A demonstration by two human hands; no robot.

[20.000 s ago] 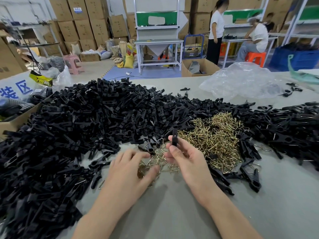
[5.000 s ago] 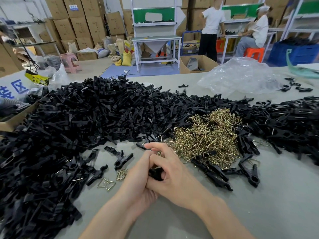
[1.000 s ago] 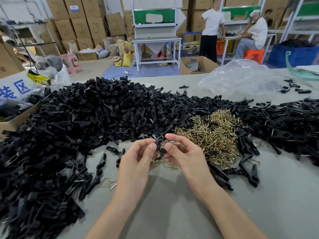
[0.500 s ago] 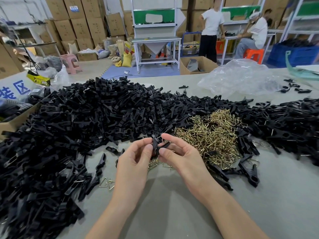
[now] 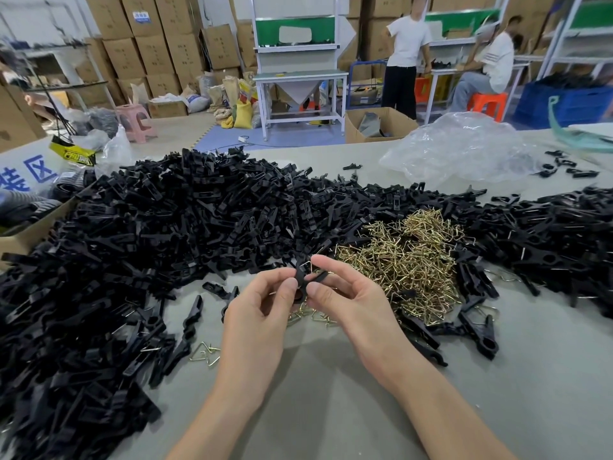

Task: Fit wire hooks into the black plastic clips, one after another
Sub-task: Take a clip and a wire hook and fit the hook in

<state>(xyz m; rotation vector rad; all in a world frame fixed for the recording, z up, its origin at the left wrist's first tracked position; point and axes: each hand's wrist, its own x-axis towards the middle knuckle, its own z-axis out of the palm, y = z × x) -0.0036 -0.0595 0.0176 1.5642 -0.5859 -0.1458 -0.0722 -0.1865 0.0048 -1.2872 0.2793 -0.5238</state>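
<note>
Hands unclasped since 5 seconds ago; left hand (image 5: 262,317) and right hand (image 5: 351,303) both grip 1 black clip (image 5: 301,277) above the near worktop (image 5: 331,410), fitting its wire hook (image 5: 307,264). Next it likely needs pushing in.

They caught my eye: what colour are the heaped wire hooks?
The wire hooks are brassy gold, clearest in the head view.

black clips (image 5: 166,234); brass-gold wire hooks (image 5: 404,260); grey table (image 5: 497,393); blue crate (image 5: 564,104).

A factory packing floor: stacked cartons (image 5: 139,38), workbenches (image 5: 300,76), heaped black clips (image 5: 166,234).
</note>
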